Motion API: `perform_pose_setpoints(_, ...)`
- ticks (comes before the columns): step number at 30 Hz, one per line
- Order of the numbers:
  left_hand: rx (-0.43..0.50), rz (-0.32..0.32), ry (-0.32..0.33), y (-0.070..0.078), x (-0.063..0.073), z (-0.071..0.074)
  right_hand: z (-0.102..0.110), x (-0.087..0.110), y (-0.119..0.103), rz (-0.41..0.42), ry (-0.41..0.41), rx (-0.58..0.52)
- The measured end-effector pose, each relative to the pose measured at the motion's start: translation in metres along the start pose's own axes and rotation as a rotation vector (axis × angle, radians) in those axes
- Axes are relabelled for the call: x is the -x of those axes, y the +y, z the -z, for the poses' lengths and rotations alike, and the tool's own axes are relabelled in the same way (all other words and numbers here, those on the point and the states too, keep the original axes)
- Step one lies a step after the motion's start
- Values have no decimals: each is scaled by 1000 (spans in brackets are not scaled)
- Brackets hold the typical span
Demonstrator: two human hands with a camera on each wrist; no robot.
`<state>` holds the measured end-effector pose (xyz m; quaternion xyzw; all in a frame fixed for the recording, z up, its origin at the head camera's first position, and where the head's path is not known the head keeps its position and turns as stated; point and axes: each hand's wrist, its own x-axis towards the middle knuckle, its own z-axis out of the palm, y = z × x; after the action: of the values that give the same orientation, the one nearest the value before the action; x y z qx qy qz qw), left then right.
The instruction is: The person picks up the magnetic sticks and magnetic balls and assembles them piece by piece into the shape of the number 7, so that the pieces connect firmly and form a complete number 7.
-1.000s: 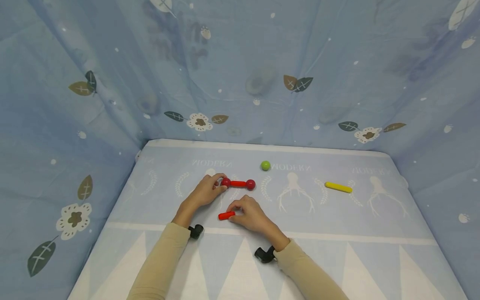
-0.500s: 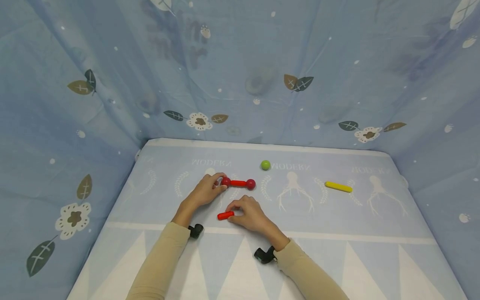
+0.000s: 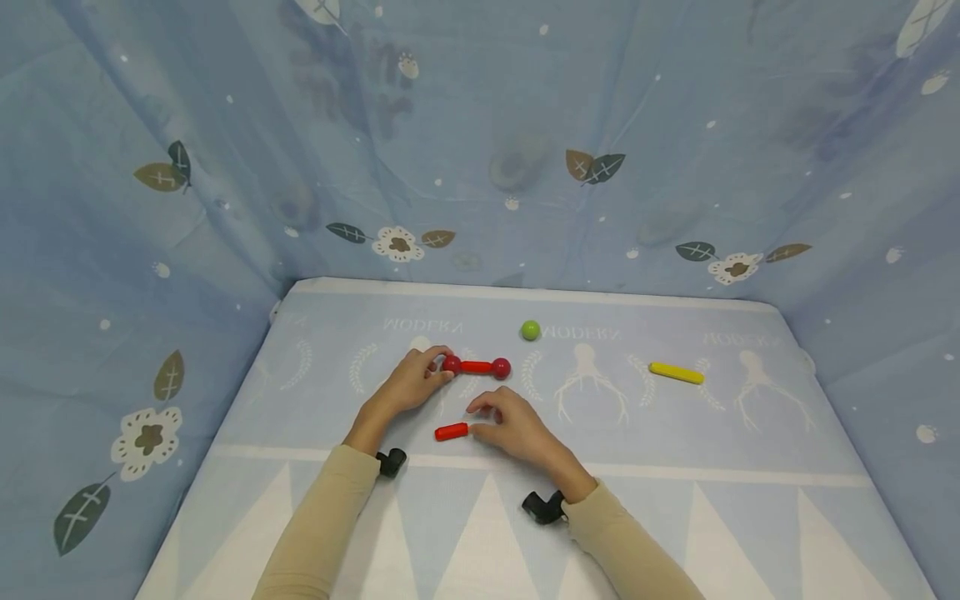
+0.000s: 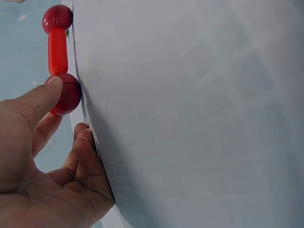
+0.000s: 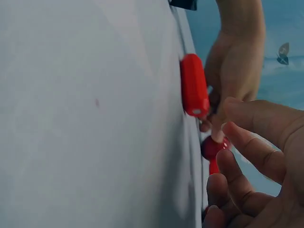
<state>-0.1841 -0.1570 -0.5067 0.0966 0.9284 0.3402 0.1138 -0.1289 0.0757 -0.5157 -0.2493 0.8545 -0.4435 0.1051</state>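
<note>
The left hand (image 3: 412,379) was found grasping the joined red piece, which lay along the tabletop (image 3: 637,442) near its middle. The piece consisted of a near ball (image 3: 452,364), a red connecting rod (image 3: 476,367) and a far ball (image 3: 502,368), set in line. Thumb and finger pinched the near ball; the other fingers of that hand were curled beneath and clear of the piece in the left wrist view.

The right hand (image 3: 513,423) was released and held nothing. Its thumb and fingers were parted and loosely bent, just beside the right end of a short loose rod (image 3: 452,432), also red. That rod lay on its side, nearer the person than the joined piece and well short of touching it.

A green ball (image 3: 531,331) stood farther back, beyond the far ball and slightly to its right. A yellow rod (image 3: 677,372) lay at a slant, well apart on the right. Blue fabric (image 3: 480,125) printed with leaves and flowers enclosed the back and both sides.
</note>
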Motion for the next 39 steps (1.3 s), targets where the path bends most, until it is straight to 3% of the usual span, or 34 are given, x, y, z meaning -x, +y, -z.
perform_pose_setpoints(13,8,25,9,-1,0,-2,55,32,19,-106,171,-17)
perform_pose_setpoints(39,18,4,5,-2,0,-3,132,91,70,-313,345,66)
